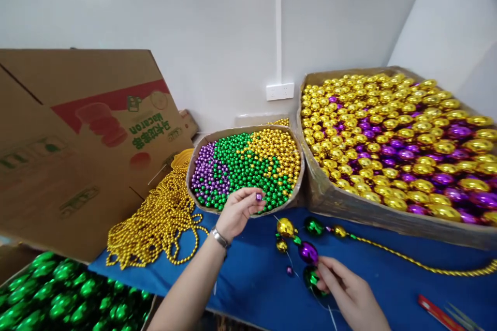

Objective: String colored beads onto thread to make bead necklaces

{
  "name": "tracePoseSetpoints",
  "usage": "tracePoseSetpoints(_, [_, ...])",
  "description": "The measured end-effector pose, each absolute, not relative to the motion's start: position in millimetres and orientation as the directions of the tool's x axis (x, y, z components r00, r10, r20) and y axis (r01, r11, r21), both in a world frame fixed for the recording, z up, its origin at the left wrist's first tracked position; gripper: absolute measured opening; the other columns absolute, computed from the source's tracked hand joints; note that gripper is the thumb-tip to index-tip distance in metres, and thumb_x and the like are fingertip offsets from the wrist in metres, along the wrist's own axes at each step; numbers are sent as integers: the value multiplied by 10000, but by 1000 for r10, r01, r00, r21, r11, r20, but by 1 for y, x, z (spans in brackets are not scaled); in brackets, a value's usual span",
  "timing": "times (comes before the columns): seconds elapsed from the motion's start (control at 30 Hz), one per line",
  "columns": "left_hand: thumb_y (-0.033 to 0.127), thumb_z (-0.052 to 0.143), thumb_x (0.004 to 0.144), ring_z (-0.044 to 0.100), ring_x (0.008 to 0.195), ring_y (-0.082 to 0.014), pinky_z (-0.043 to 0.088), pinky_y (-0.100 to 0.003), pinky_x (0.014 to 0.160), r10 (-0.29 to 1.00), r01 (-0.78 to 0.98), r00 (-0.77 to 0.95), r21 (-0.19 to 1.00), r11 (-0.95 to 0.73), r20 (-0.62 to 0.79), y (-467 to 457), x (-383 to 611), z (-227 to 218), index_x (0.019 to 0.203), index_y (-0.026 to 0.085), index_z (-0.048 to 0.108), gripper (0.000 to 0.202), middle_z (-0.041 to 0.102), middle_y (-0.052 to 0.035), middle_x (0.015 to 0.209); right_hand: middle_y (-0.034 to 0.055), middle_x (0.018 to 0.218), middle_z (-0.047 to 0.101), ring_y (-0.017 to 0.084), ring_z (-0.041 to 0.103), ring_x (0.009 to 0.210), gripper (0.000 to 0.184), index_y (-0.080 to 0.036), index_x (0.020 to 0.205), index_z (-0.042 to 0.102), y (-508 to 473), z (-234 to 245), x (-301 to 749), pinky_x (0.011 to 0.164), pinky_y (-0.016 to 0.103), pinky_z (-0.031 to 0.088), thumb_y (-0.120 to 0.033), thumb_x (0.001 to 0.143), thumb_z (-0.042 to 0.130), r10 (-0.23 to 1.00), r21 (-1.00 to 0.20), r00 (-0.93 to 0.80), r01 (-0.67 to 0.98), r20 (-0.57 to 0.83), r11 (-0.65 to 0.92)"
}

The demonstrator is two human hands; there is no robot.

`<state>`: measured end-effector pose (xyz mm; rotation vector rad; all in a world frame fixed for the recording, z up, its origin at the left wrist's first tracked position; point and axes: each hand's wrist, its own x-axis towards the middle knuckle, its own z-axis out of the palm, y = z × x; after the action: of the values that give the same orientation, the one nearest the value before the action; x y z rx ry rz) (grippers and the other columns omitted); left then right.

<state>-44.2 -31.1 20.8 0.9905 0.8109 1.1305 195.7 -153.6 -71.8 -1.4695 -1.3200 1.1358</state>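
My left hand [239, 209], with a metal watch band at the wrist, pinches a small purple bead [259, 197] over the front edge of a box of small beads [248, 165]. Purple, green and gold beads lie in that box. My right hand [345, 287] is closed at the fingertips on a string of beads, beside a large purple ball [308, 252] and a dark green ball [311, 276]. Gold balls [286, 227] and another green ball [313, 226] lie just beyond. Thin clear line shows between them. A loose-looking small purple bead [289, 270] sits close by.
A big box of gold and purple balls [388, 150] stands at right. Gold bead strands [159, 222] are heaped at left before a cardboard carton [97, 139]. Green balls [62, 295] fill a box at lower left. A red packet [438, 313] lies on the blue cloth [256, 289].
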Motion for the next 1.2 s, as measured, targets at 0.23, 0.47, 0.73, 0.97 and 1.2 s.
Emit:
tracePoseSetpoints(0.23, [262,748,691,659,728,-141,524,-235,654,944,-444,305,857,260,-129,-48,-19,16,853,122,644,238,672,-60,826,34,624,695,194,668,595,403,-210,901,677,-158,-54,197,586,227,517,-565,793,519,997,-943,72,332,-11,-34])
tracePoseSetpoints(0.47, [295,768,664,667,715,-152,528,-237,632,956,-463,245,847,259,-159,-52,-11,11,818,137,596,280,629,-13,745,39,646,692,194,664,598,434,-213,899,670,-159,-54,198,607,233,520,-590,808,475,998,-927,57,374,3,-18])
tracePoseSetpoints(0.73, [313,754,681,651,706,-134,507,-234,638,960,-451,227,856,255,-166,-55,-6,9,880,147,634,285,627,-12,757,41,671,695,186,667,598,407,-214,900,655,-160,-54,199,598,227,514,-570,822,474,999,-926,53,378,13,-8])
tracePoseSetpoints(0.97, [295,769,662,639,750,-132,495,-219,646,965,-459,205,855,241,-162,-57,-2,7,844,147,639,268,625,-15,772,42,679,696,194,677,607,393,-213,914,656,-161,-57,201,591,228,524,-551,826,477,998,-921,62,390,17,-8])
tracePoseSetpoints(1.2, [289,775,653,643,724,-133,489,-225,634,970,-503,182,832,234,-163,-58,6,6,829,151,620,273,622,-2,749,36,668,698,186,677,600,359,-207,916,655,-163,-61,205,604,216,523,-512,832,486,997,-916,66,402,31,2])
